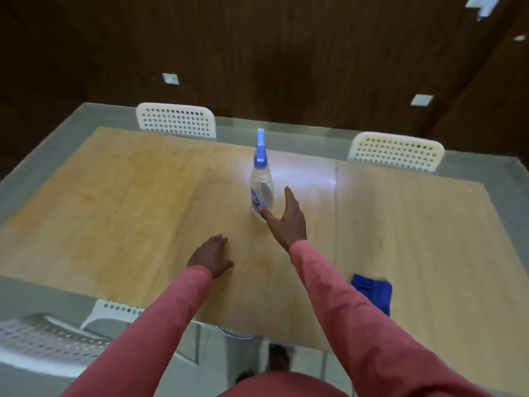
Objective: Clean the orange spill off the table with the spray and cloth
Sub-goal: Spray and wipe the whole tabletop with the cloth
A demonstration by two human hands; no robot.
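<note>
Right hand (pixel 287 222), fingers (pixel 289 197) spread, reaches just beside the upright spray bottle (pixel 262 187).

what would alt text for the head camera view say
A person's open right hand reaches for a clear spray bottle with a blue nozzle standing upright on a wooden table. The left hand rests nearer, beside a faint orange spill; a blue cloth lies at the near right.
</note>
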